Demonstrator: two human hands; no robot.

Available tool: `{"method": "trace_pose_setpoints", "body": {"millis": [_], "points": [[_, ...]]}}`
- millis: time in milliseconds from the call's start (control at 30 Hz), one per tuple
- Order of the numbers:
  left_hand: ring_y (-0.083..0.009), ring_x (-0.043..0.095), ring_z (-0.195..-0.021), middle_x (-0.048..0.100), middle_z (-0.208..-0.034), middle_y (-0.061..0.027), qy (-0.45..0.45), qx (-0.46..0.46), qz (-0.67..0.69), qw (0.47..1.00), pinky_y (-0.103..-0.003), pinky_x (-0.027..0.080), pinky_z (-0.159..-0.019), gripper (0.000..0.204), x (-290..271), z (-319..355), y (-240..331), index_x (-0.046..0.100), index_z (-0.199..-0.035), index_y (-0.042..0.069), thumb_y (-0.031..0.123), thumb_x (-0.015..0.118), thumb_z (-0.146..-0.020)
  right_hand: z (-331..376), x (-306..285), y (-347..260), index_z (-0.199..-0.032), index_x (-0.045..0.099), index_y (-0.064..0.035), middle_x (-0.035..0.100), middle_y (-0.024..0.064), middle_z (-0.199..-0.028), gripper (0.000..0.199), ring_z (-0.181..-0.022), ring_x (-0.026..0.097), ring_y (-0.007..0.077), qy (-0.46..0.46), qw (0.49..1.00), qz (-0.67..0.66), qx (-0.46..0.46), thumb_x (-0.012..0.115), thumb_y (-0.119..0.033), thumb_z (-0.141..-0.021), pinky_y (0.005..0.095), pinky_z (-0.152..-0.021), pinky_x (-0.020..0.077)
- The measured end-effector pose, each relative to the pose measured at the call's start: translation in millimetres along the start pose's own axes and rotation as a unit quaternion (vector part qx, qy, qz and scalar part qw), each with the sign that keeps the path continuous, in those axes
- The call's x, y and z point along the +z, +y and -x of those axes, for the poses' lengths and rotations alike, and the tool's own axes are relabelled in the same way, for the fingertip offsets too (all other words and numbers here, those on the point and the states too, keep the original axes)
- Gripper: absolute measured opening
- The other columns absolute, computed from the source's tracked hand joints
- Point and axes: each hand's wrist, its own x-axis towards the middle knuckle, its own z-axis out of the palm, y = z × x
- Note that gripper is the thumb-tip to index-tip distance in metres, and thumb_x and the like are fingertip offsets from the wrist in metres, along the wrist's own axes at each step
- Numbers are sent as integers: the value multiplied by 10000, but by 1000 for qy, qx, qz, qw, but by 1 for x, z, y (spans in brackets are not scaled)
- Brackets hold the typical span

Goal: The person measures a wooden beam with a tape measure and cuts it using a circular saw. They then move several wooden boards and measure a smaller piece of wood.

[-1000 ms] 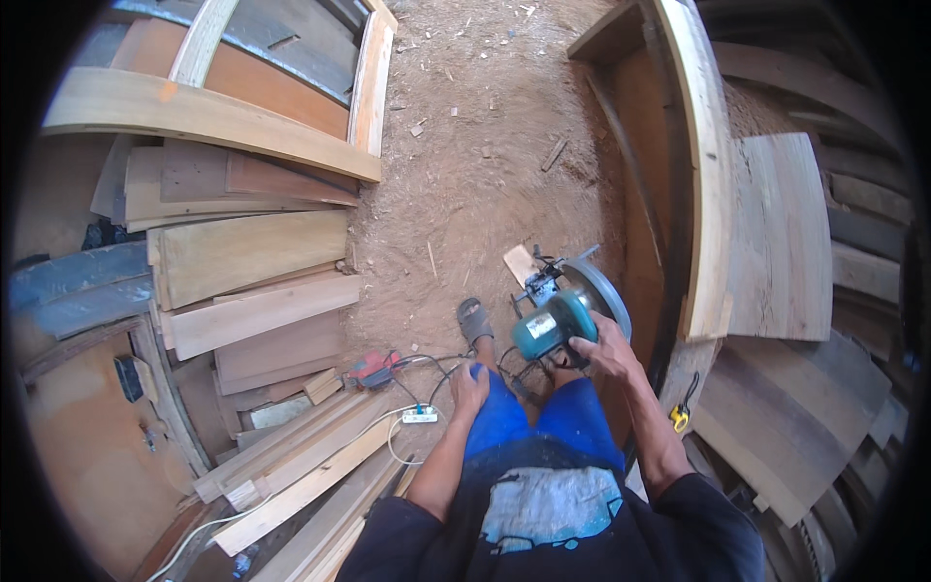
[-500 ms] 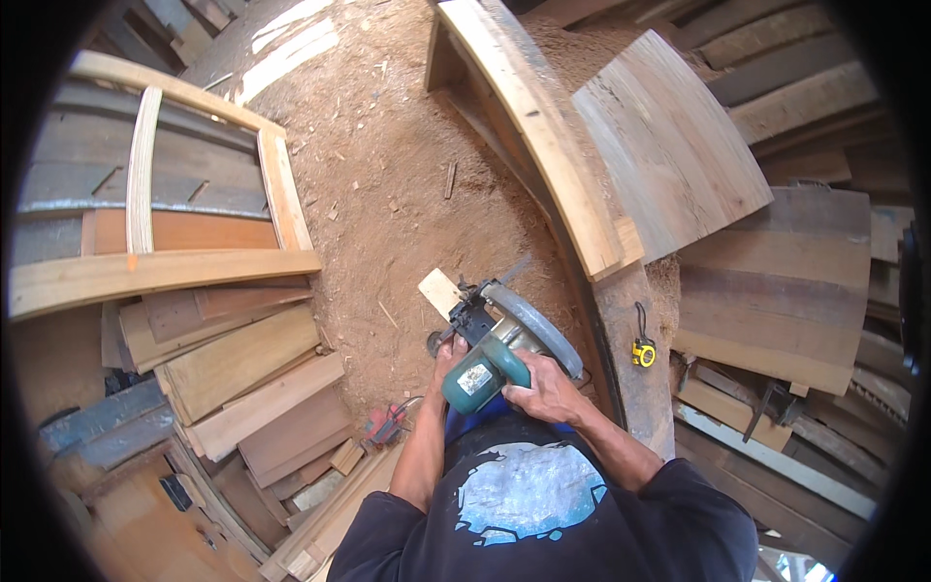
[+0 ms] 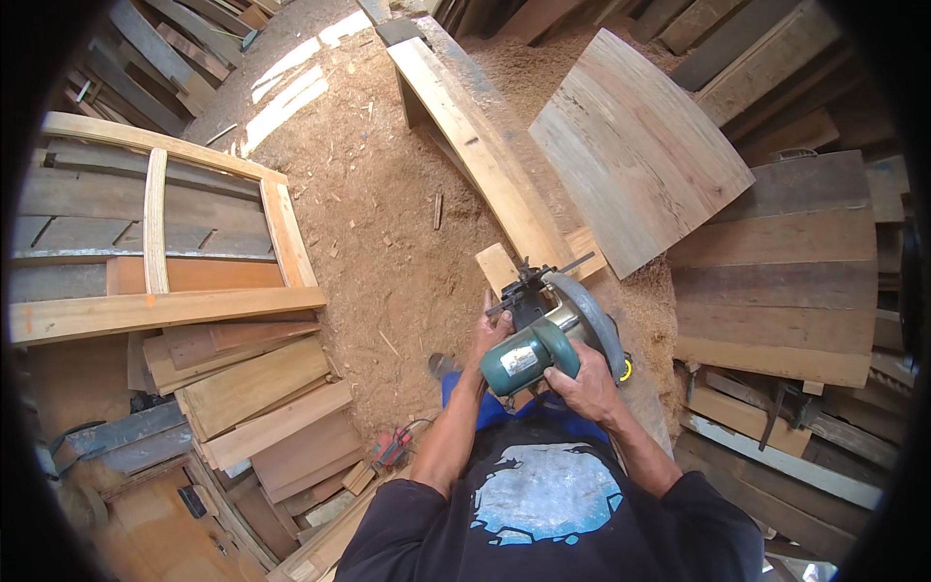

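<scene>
Saw [image 3: 555, 336], at twelve o'clock from the shirt [image 3: 548, 495], could tip if the right hand [image 3: 587, 380], fingers clamped round its handle, slackened; left hand's [image 3: 489, 338] finger closure, I cannot tell.

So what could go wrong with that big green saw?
The bare left hand is up against the saw, so it might get hurt if the motor started. The right hand grips it too; if that grip slipped, it could drop. A yellow tape measure shows just past it and might get knocked.

Left hand [image 3: 491, 335] ahead of right hand [image 3: 588, 384]
</scene>
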Motion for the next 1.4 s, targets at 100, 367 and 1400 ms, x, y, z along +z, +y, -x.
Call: {"method": "trace_pose_setpoints", "body": {"millis": [100,367,1400], "points": [[-77,536,-720,608,-944,-16,18,-23,-41,999,-233,456,-589,888,2,-13,-16,51,-1585,69,223,666,-963,-11,-11,21,-1143,609,43,666,224,-932,414,-850,661,309,10,999,19,-26,678,-187,-806,393,-801,512],[-74,536,-720,617,-966,-28,17,-26,-103,994,-236,465,-592,897,-1,-29,-16,55,-1586,74,224,676,-956,-33,-18,36,-1126,604,27,652,240,-921,389,-839,647,350,-5,1000,20,1,669,-194,-812,411,-800,503],[-82,563,-731,652,-967,-15,-11,-34,-106,994,-238,464,-605,924,-2,-47,-1,67,-1586,76,204,704,-930,-48,-17,31,-1281,553,1,626,147,-1094,496,-1021,591,236,-84,995,-39,26,672,-167,-829,361,-939,459]]}}
